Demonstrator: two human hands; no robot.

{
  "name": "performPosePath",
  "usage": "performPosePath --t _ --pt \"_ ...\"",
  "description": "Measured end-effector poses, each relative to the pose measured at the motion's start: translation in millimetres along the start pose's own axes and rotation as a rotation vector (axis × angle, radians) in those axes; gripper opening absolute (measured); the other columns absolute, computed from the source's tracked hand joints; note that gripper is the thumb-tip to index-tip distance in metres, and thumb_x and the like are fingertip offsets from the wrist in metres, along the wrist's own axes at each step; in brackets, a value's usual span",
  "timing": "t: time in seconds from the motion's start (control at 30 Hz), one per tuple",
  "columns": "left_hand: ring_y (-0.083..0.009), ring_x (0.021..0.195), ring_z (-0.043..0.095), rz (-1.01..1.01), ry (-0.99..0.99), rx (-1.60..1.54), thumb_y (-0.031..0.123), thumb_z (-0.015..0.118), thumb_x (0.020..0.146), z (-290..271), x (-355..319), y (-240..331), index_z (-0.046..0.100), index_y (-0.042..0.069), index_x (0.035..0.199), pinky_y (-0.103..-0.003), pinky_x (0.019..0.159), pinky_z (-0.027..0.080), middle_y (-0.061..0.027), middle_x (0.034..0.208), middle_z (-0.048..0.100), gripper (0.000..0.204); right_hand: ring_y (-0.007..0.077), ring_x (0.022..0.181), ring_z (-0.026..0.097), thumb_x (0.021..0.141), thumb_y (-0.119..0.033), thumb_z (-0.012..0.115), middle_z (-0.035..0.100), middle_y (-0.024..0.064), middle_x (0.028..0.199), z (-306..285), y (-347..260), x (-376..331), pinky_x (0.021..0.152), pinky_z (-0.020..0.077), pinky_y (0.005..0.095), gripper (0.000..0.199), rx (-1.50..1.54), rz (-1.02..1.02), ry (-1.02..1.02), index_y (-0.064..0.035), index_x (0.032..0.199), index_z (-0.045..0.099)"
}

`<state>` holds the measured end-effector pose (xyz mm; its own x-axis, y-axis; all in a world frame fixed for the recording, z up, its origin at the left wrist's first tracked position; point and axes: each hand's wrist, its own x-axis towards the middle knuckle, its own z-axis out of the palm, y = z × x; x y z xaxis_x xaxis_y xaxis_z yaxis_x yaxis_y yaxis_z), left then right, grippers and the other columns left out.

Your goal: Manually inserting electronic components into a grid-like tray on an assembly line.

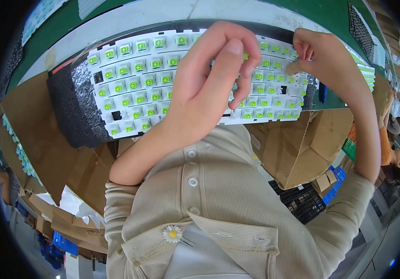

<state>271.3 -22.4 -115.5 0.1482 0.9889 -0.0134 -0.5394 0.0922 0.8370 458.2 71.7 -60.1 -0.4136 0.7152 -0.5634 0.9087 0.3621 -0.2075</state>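
A white keyboard plate (131,76) filled with rows of pale switches with bright green stems lies across a black foam pad (77,97). A few cutouts in it show black. Over the plate's middle is my left hand (209,76), its fingers curled round toward the thumb above the switches; whatever they may hold is hidden. At the plate's right end my right hand (323,56) has its fingers folded in, with one tan-looking fingertip (294,68) down by the outer switches. I cannot make out anything between those fingers.
Open cardboard boxes (46,135) stand left and right below the bench edge. More switch-filled plates (366,74) and a dark plate (361,32) lie right, near a blue pen-like object (322,93). Black crates (302,202) sit lower right; another person (390,144) is beyond.
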Motion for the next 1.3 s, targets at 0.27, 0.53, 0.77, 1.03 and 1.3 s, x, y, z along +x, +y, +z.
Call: performPosePath --t 0.27,0.53,0.77,1.03,1.3 --pt "-0.006 0.05 0.04 -0.067 0.034 0.042 0.023 0.031 0.095 0.6 -4.8 3.8 0.047 0.002 0.099 -0.019 0.042 0.028 -0.0072 0.07 0.051 0.027 0.0177 0.067 0.054 0.065 -0.003 0.069 0.059 0.0074 0.08 44.9 -64.0 -32.0 0.066 0.0434 0.0282 0.026 0.194 -0.355 0.88 -0.0004 0.089 0.059" --pt "-0.0023 0.049 0.036 0.001 0.009 0.116 0.023 0.029 0.097 5.2 -7.9 -1.6 0.048 0.005 0.114 -0.019 0.044 0.03 0.0018 0.061 0.046 0.031 0.0116 0.076 0.052 0.07 0.004 0.065 0.059 0.0052 0.092 61.8 -84.1 -36.5 0.071 0.0417 0.0234 0.031 0.737 -0.291 0.78 0.0034 0.099 0.058" --pt "-0.0042 0.051 0.036 -0.026 -0.032 0.047 0.023 0.027 0.097 6.4 -8.6 -0.8 0.048 0.004 0.115 -0.019 0.045 0.032 0.0003 0.062 0.043 0.033 0.0117 0.085 0.055 0.076 0.008 0.058 0.058 0.0056 0.099 71.0 -84.0 -49.3 0.076 0.0453 0.0238 0.028 1.266 -0.199 0.823 0.0037 0.104 0.056" --pt "-0.006 0.051 0.036 -0.051 -0.087 0.026 0.02 0.027 0.096 3.2 -8.7 0.1 0.046 -0.001 0.113 -0.02 0.045 0.032 -0.0013 0.062 0.041 0.033 0.0152 0.083 0.059 0.078 0.005 0.058 0.059 0.0092 0.102 74.5 -52.7 -53.5 0.075 0.0461 0.0249 0.028 1.57 -0.146 0.589 0.0039 0.106 0.056" --pt "-0.0066 0.048 0.035 -0.071 -0.083 0.076 0.027 0.026 0.096 3.5 -5.9 0.4 0.044 -0.003 0.115 -0.02 0.044 0.031 -0.0019 0.059 0.041 0.039 0.0152 0.083 0.06 0.079 0.002 0.057 0.059 0.0099 0.104 82.3 -22.4 -50.8 0.075 0.0456 0.0252 0.028 1.615 -0.112 0.505 0.0011 0.107 0.056"
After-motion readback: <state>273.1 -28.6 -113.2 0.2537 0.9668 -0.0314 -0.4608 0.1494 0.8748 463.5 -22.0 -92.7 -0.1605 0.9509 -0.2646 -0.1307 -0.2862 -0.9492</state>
